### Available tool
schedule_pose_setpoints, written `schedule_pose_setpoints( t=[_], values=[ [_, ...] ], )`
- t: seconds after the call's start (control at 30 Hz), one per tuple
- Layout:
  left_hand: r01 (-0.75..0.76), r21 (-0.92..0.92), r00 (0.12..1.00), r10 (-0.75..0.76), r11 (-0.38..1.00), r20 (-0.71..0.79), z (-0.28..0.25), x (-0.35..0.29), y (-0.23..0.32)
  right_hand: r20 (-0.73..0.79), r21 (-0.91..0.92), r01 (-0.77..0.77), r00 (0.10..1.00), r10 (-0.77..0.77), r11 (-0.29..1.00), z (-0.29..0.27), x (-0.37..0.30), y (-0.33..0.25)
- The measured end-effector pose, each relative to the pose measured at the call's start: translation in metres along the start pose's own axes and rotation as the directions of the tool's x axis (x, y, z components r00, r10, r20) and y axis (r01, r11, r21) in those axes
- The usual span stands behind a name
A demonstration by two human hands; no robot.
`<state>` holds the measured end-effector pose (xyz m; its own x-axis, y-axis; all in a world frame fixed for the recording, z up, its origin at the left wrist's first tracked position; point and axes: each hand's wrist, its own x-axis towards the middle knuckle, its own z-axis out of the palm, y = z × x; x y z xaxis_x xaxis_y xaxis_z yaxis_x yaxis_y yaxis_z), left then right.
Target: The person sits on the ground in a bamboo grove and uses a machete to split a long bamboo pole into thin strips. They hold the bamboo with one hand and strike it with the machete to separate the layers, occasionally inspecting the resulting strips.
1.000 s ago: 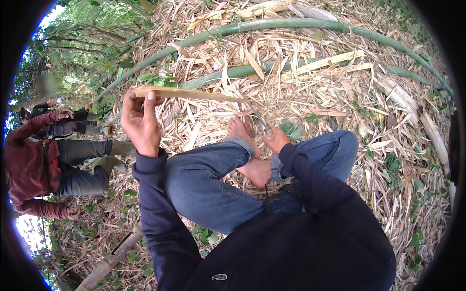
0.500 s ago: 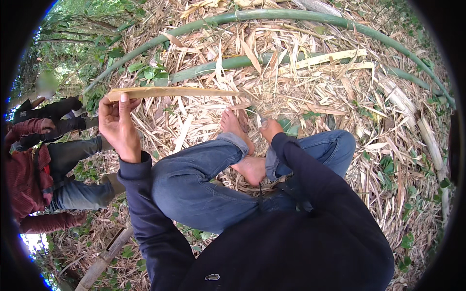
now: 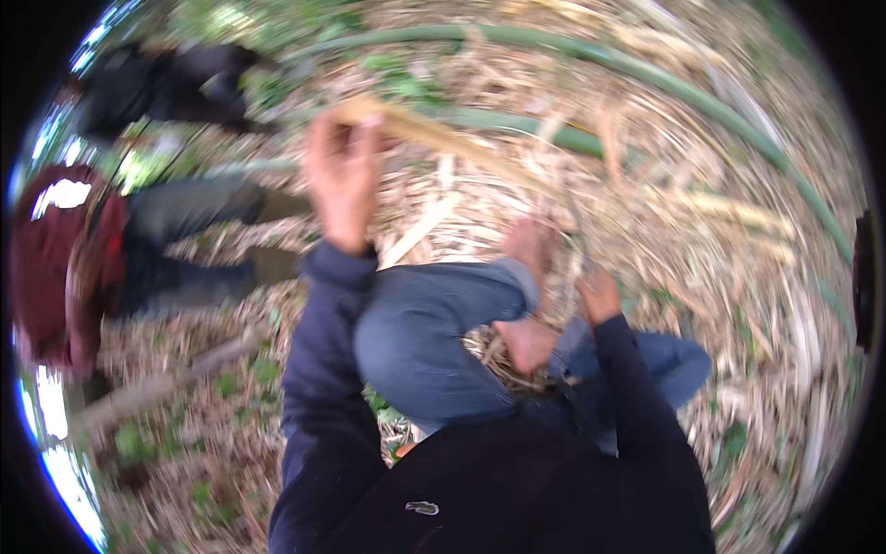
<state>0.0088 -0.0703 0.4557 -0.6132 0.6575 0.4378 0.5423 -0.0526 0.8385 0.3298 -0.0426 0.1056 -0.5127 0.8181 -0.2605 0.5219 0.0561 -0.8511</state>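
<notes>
My left hand [image 3: 343,175] is raised, thumb and fingers pinching one end of a long, flat split bamboo strip [image 3: 461,146]. The pale yellow strip slants down to the right, its far end above my bare feet [image 3: 528,342]. Low by those feet, my right hand [image 3: 598,294] is closed around a thin, dark, blade-like tool [image 3: 579,226] that points up toward the strip's far end. Blur hides the tool's exact kind and whether it touches the strip.
Long green bamboo poles [image 3: 554,44] arch across the far side. Dry bamboo leaves and pale strips cover the ground. At left stand a person in a dark red top [image 3: 51,268] and another in dark clothing [image 3: 166,92]. A log [image 3: 185,377] lies at lower left.
The whole view has swung and blurred, shifting my body and the people rightward. The strip, level before, now slopes down to the right. Both hands keep their hold.
</notes>
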Motion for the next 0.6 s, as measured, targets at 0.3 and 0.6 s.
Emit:
schedule_pose_setpoints(
  t=[0.3,0.6],
  values=[
    [0.040,-0.018,0.997,-0.039,0.999,0.062,0.017,-0.001,0.002,-0.081,0.066,-0.001,0.997,0.006,0.998,-0.003,-0.018,-0.083],
    [0.001,-0.082,0.999,-0.004,0.997,-0.040,0.027,-0.007,0.001,-0.067,0.022,-0.044,0.997,0.045,0.999,-0.014,-0.030,-0.016]
  ],
)
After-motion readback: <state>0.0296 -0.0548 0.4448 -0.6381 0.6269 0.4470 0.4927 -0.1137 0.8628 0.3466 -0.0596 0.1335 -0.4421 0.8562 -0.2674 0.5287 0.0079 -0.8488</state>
